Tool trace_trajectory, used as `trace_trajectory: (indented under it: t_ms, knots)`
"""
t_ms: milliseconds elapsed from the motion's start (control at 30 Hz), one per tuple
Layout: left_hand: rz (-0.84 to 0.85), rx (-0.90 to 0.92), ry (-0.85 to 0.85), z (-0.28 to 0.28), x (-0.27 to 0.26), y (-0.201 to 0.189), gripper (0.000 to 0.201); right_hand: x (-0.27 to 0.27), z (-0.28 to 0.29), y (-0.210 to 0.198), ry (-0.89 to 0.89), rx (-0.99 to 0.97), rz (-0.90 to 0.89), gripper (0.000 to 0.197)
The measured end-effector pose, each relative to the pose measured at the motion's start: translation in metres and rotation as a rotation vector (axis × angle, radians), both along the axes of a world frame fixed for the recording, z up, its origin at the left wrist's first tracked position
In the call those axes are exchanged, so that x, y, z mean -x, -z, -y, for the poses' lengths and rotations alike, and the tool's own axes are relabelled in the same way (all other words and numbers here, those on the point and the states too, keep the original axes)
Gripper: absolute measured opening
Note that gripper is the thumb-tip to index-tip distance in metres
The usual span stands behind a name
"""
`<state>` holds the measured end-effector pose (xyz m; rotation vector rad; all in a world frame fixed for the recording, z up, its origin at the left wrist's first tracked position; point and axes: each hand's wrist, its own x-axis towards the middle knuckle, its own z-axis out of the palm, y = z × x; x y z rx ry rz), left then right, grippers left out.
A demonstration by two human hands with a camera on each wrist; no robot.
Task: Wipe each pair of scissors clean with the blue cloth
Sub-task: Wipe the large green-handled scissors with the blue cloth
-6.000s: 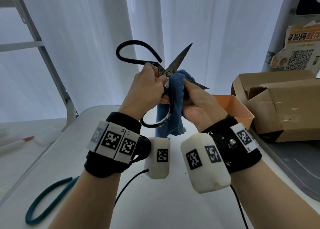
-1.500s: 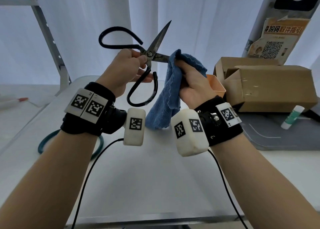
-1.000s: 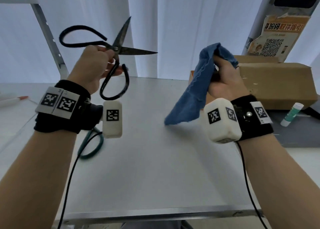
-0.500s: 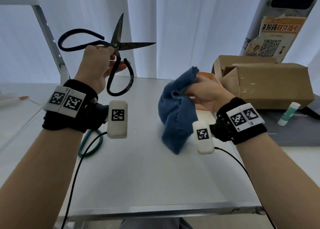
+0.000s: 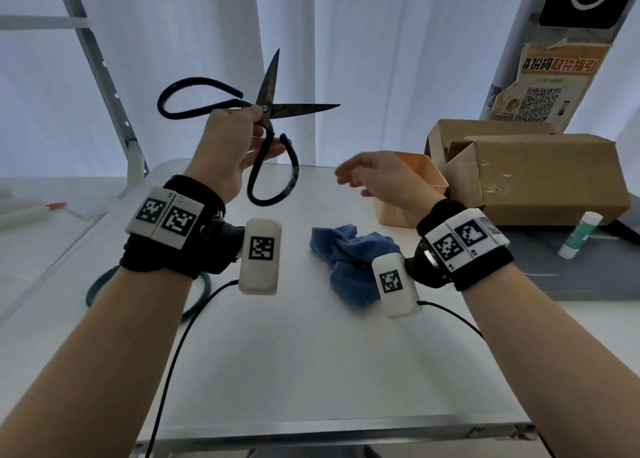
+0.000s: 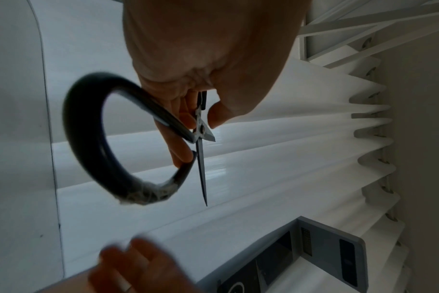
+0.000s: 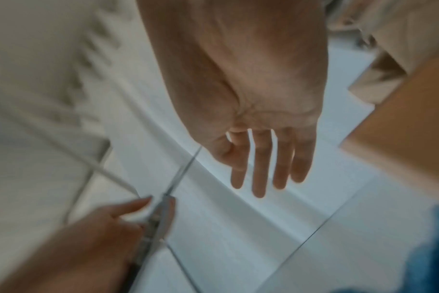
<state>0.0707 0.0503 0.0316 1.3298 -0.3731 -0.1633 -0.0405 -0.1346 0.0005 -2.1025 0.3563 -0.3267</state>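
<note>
My left hand (image 5: 235,139) grips the black scissors (image 5: 277,111) near the pivot and holds them up in the air, blades spread wide. The left wrist view shows the black scissors (image 6: 108,142) with my fingers (image 6: 180,126) curled on their shank. The blue cloth (image 5: 349,260) lies crumpled on the white table (image 5: 311,353), below my right hand (image 5: 367,173). That hand hovers empty with straight fingers (image 7: 261,168), right of the scissors. A second pair, the teal-handled scissors (image 5: 204,288), lies on the table, mostly hidden behind my left wrist.
An orange bin (image 5: 422,177) stands at the table's back right, next to a cardboard box (image 5: 533,177). A glue stick (image 5: 581,234) lies on a grey mat (image 5: 571,274) to the right. White curtains hang behind. A metal frame (image 5: 104,73) rises at the left.
My right hand has let the blue cloth go onto the table and risen, empty, toward the scissors. The left hand still holds the black scissors up, little moved.
</note>
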Motion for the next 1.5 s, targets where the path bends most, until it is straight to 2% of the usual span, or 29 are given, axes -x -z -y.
trace_trajectory:
  t_ms: [33,100,167,267,367,467,600,700,833,900,967,1067,1167,1267,1500]
  knots:
    - [-0.003,0.006,0.017,0.003,0.002,0.001,0.017,0.001,-0.007,-0.006,-0.069,-0.150,0.030,0.023]
    - [-0.001,0.015,0.049,0.011,0.006,0.003,0.018,0.002,-0.022,-0.011,-0.199,-0.386,0.033,0.042]
    - [0.021,0.011,0.078,0.019,0.011,0.006,0.019,-0.001,-0.035,-0.010,-0.228,-0.441,0.065,0.043]
    - [0.054,0.027,0.113,0.026,0.019,0.009,0.022,-0.009,-0.047,0.001,-0.119,-0.525,0.219,0.018]
    - [0.078,0.042,0.091,0.030,0.025,0.010,0.029,-0.016,-0.044,0.004,0.006,-0.652,0.353,0.018]
    - [0.033,0.072,0.068,0.036,0.027,0.010,0.030,-0.022,-0.036,0.001,0.138,-0.641,0.440,0.022]
    - [-0.154,0.043,0.100,0.043,0.029,0.016,0.037,-0.022,-0.022,-0.006,0.247,-0.529,0.498,0.023]
    - [-0.367,0.024,0.201,0.045,0.030,0.024,0.060,-0.020,-0.016,-0.005,0.295,-0.419,0.481,0.026]
    - [-0.575,0.110,0.236,0.045,0.030,0.029,0.085,-0.017,-0.012,0.001,0.331,-0.445,0.471,0.027]
    - [-0.606,0.174,0.193,0.044,0.026,0.032,0.082,-0.015,-0.006,0.005,0.351,-0.483,0.471,0.025]
    - [-0.575,0.206,0.124,0.043,0.021,0.035,0.067,-0.012,0.001,0.007,0.372,-0.519,0.474,0.023]
    - [-0.402,0.133,-0.001,0.044,0.016,0.038,0.038,-0.010,0.009,0.010,0.378,-0.541,0.465,0.026]
    - [-0.258,0.042,-0.087,0.046,0.016,0.038,0.024,-0.007,0.015,0.013,0.380,-0.517,0.445,0.025]
    - [-0.235,0.031,-0.064,0.050,0.020,0.038,0.021,-0.006,0.017,0.015,0.396,-0.525,0.454,0.023]
    - [-0.249,0.036,0.128,0.083,0.047,0.035,0.026,-0.012,0.003,0.020,0.349,-0.664,0.450,0.027]
